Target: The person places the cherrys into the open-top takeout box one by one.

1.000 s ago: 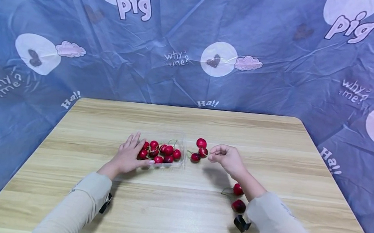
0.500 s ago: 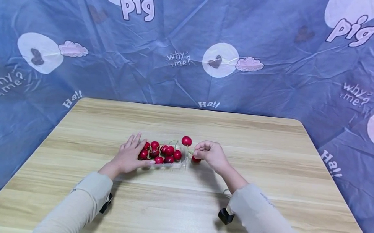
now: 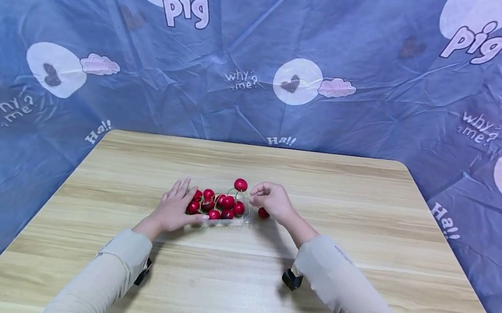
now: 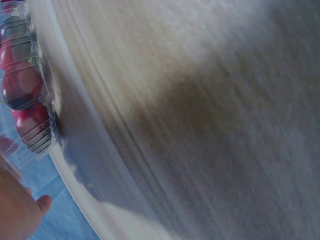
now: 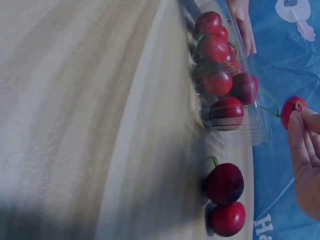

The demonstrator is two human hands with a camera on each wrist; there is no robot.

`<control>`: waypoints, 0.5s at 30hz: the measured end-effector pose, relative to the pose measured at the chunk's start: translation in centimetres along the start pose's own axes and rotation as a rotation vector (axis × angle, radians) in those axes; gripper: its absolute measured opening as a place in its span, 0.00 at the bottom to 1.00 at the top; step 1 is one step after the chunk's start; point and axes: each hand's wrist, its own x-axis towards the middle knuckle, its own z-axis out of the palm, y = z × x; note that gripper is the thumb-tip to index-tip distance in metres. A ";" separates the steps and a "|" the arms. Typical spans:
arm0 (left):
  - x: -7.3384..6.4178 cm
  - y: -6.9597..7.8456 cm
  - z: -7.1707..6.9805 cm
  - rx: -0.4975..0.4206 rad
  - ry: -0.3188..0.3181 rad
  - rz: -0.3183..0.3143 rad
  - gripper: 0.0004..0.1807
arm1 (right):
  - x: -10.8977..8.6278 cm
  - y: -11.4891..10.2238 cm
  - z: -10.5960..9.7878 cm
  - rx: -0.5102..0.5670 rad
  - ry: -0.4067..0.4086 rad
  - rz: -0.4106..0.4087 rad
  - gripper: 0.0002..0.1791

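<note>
My right hand [image 3: 271, 200] pinches a red cherry [image 5: 291, 111] by its green stem, just above the right end of the clear plastic box [image 3: 246, 220]. In the head view that cherry [image 3: 240, 185] hangs at the box's far right corner. Several red and dark red cherries [image 3: 214, 204] lie in the box, some with stems. My left hand [image 3: 174, 207] rests against the box's left end, fingers spread and straight, thumb along the near side. Below my right hand a loose cherry [image 3: 263, 212] sits on the table; the right wrist view shows a second cherry [image 5: 227, 219] touching it.
The wood-grain table [image 3: 199, 285] has rounded far corners. Behind it hangs a blue printed cloth [image 3: 219, 106]. A black wrist camera [image 3: 291, 280] juts below my right sleeve [image 3: 334, 279], which covers part of the table.
My right hand has moved left and slightly away from me, carrying the cherry from beside the box to above its right end. The left hand stays against the box.
</note>
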 end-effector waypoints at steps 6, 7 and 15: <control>0.2 -0.4 -0.1 -0.001 -0.002 0.004 0.52 | 1.2 -0.2 0.9 -0.001 0.005 0.013 0.06; 0.3 -0.5 -0.1 -0.001 -0.001 0.006 0.52 | 1.4 -0.2 1.1 -0.003 0.005 0.013 0.06; 0.7 -0.9 -0.3 -0.001 0.004 0.021 0.52 | 2.8 -0.2 2.2 -0.067 0.026 0.071 0.06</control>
